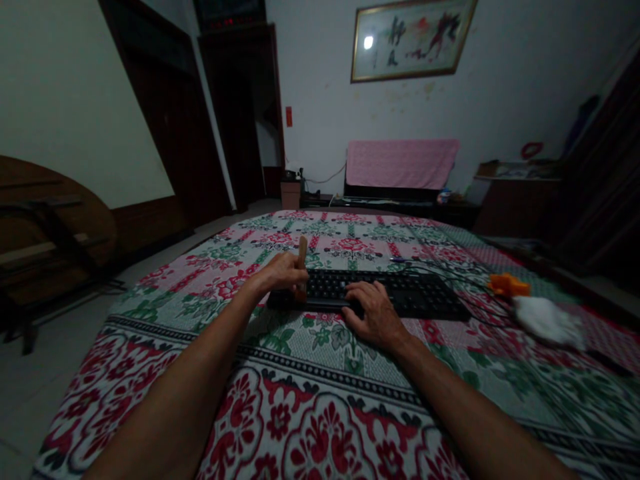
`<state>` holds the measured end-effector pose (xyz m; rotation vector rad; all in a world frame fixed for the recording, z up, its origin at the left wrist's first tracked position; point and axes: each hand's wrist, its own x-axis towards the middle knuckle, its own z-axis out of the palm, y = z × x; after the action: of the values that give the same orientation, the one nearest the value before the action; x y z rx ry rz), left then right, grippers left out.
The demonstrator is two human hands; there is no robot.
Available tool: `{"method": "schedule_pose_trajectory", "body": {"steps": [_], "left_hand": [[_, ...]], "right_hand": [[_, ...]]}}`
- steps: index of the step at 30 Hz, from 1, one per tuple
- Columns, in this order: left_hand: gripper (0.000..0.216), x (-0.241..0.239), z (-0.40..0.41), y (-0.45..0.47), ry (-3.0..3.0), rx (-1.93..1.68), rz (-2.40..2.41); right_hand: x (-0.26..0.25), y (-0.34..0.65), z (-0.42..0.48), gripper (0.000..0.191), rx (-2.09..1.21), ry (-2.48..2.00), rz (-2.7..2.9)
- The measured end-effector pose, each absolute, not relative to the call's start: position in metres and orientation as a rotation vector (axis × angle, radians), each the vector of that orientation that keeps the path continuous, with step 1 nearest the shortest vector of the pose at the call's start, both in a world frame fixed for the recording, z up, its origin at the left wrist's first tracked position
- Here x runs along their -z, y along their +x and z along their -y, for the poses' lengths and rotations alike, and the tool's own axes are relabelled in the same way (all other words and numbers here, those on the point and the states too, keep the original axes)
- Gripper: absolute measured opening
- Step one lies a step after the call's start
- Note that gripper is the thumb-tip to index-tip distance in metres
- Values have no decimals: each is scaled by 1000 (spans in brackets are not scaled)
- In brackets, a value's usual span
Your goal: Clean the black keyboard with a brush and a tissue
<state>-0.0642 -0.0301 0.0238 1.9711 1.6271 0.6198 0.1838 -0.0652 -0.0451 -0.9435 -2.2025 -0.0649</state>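
A black keyboard [420,293] lies on the patterned tablecloth in front of me. My left hand [285,272] is closed around a wooden-handled brush [303,250], held nearly upright over the keyboard's left part. The brush's lower end is dark and reaches down to the keys; its bristles are hard to make out. My right hand [373,312] rests on the front edge and keys near the keyboard's middle, fingers bent a little and apart, holding nothing. It covers some of the keys.
The floral tablecloth [320,427] spreads over the table. Beyond the keyboard lies a pen [403,260] beside a dark cable [440,270]. To the right are an orange object [509,285] and a white cloth-like bundle [547,321]. A folded round tabletop [55,220] stands at left.
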Motion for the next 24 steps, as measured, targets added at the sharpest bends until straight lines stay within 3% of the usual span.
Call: {"method": "schedule_pose_trajectory", "body": {"steps": [8, 16, 24], "left_hand": [[14, -41, 42, -76, 2021, -476, -1778], [18, -46, 46, -70, 2107, -621, -1634], [12, -47, 51, -69, 1990, -424, -1521]], "right_hand": [[44, 184, 66, 12, 48, -956, 2207], [45, 184, 66, 12, 52, -957, 2208], [46, 184, 65, 12, 45, -951, 2205]]}}
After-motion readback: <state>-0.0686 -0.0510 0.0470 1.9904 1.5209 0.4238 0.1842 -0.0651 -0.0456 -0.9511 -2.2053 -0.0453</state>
